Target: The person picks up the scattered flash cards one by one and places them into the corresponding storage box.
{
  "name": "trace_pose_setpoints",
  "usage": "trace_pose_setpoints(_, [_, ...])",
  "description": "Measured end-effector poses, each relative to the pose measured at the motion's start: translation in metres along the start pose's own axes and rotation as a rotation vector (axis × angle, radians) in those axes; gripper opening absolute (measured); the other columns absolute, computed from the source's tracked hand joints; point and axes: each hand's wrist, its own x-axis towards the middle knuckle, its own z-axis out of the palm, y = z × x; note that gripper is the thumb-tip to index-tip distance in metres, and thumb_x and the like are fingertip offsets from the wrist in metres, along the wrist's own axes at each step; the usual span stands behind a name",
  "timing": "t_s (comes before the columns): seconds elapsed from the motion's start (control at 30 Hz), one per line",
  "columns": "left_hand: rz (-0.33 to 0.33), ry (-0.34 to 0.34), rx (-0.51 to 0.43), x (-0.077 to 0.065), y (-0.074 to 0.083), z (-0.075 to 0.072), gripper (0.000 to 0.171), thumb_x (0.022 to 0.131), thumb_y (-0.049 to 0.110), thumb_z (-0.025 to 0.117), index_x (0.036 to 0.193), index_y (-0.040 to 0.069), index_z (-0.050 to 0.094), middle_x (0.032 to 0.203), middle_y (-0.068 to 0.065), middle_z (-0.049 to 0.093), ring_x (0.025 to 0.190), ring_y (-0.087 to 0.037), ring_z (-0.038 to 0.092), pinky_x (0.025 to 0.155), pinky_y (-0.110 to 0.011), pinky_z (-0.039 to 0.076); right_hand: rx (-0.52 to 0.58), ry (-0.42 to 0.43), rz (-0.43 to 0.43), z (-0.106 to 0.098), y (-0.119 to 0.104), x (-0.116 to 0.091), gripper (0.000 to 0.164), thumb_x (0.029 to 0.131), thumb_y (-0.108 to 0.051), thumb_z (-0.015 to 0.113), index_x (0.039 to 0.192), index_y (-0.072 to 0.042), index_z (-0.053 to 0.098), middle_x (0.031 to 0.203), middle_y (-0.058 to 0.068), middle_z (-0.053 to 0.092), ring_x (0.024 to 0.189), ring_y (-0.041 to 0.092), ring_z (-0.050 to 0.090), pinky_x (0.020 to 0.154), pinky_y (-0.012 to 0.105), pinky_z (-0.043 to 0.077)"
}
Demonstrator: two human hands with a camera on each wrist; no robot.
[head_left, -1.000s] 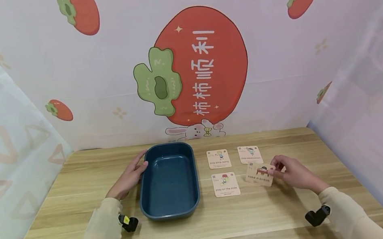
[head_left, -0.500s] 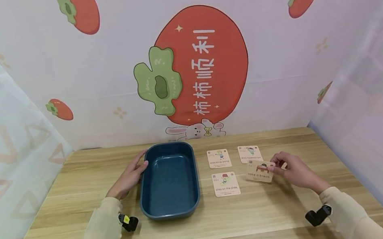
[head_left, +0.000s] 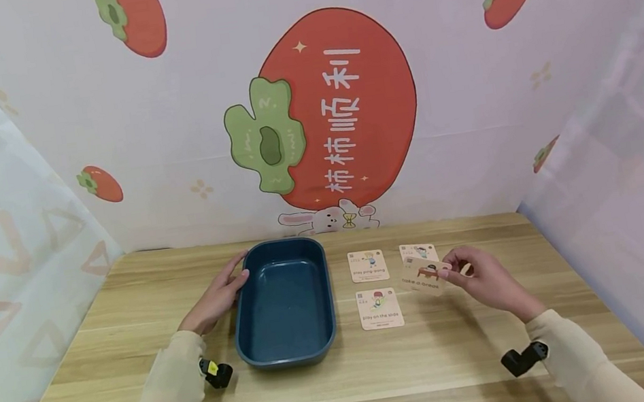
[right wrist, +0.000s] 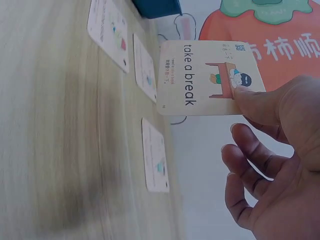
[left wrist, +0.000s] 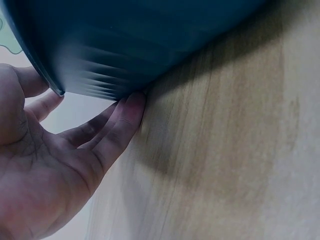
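Note:
My right hand (head_left: 490, 280) pinches a "take a break" card (head_left: 422, 276) by its edge, thumb on the printed face, and holds it tilted above the table. In the right wrist view the card (right wrist: 205, 77) shows a figure at a red desk; the other fingers curl loosely below it. This card partly covers the badminton card (head_left: 419, 251). Flat nearby lie the "play ping-pong" card (head_left: 368, 266) and the "play on the slide" card (head_left: 380, 308). My left hand (head_left: 219, 301) holds the left side of a dark blue tray (head_left: 290, 362), thumb at the rim, fingers against the outer wall.
A wooden table (head_left: 385, 384) carries everything. Behind it hangs a pale backdrop (head_left: 452, 73) with persimmon prints, and pale cloth walls stand at both sides. The tray stands left of the cards.
My right hand has lifted the "take a break" card and moved it slightly left and away from me, over the badminton card's lower part. The left hand and tray stay put.

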Motion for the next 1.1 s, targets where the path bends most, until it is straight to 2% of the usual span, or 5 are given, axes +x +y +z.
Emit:
trace_pose_setpoints(0.5, [0.004,0.0,-0.007,0.001,-0.001,-0.001,0.061,0.113,0.032,0.037,0.165,0.016,0.009,0.15,-0.035,0.038,0.131,-0.046,0.051,0.102,-0.053,0.048,0.1,0.028,-0.047,0.019,-0.03,0.022,0.011,0.094,-0.01,0.074,0.086,-0.013,0.067,0.083,-0.001,0.059,0.08,0.017,0.054,0.071,0.034,0.05])
trace_pose_setpoints(0.77, [-0.006,0.006,-0.019,0.004,-0.003,-0.001,0.06,0.113,0.033,0.037,0.165,0.018,0.01,0.153,-0.033,0.035,0.133,-0.046,0.048,0.103,-0.054,0.047,0.139,0.006,-0.069,0.026,-0.047,0.034,0.011,0.094,-0.008,0.074,0.086,-0.013,0.068,0.084,-0.001,0.059,0.081,0.019,0.054,0.072,0.035,0.049])
trace_pose_setpoints(1.1, [-0.003,0.005,-0.006,0.002,-0.004,-0.003,0.061,0.112,0.033,0.038,0.165,0.019,0.01,0.148,-0.034,0.04,0.129,-0.044,0.053,0.099,-0.05,0.051,0.168,-0.013,-0.083,0.035,-0.068,0.048,0.007,0.095,-0.009,0.073,0.09,-0.01,0.068,0.087,-0.001,0.06,0.084,0.019,0.055,0.075,0.037,0.049])
